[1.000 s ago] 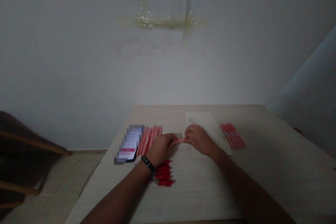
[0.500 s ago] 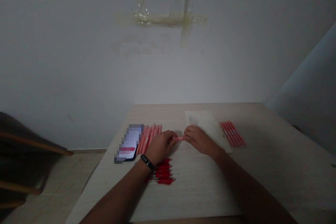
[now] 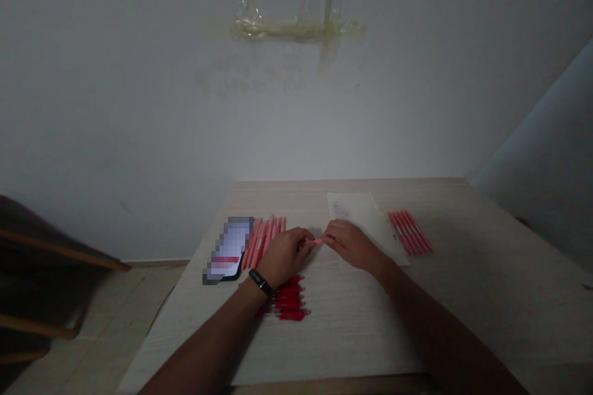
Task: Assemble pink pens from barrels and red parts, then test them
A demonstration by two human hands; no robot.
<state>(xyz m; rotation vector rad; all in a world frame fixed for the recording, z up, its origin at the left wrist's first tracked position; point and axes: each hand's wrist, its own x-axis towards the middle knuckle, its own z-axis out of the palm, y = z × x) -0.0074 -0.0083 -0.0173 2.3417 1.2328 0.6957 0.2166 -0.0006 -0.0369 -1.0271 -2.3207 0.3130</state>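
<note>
Between both hands, at the middle of the table, lies a pink pen [image 3: 318, 241], held level by its two ends. My left hand [image 3: 288, 253], with a black band on the wrist, is closed on the pen's left end. The fingers of my right hand [image 3: 348, 243] pinch its right end over the edge of a paper sheet [image 3: 370, 222]. Left of my left hand is a row of pink pens [image 3: 258, 244]. Several red pens with clear tips [image 3: 291, 305] lie below my left wrist, partly hidden by it. Another row of pink pens [image 3: 410, 232] lies right of the paper.
A phone [image 3: 229, 252] with a blurred screen lies by the table's left edge. The table [image 3: 343, 333] stands against a wall [image 3: 152, 105] with tape strips. Dark wooden furniture [image 3: 41, 284] is on the floor at left.
Both hands stay on the pink pen in nearly the same spot. The whole view has shifted very slightly; the rows of pens have not moved on the table.
</note>
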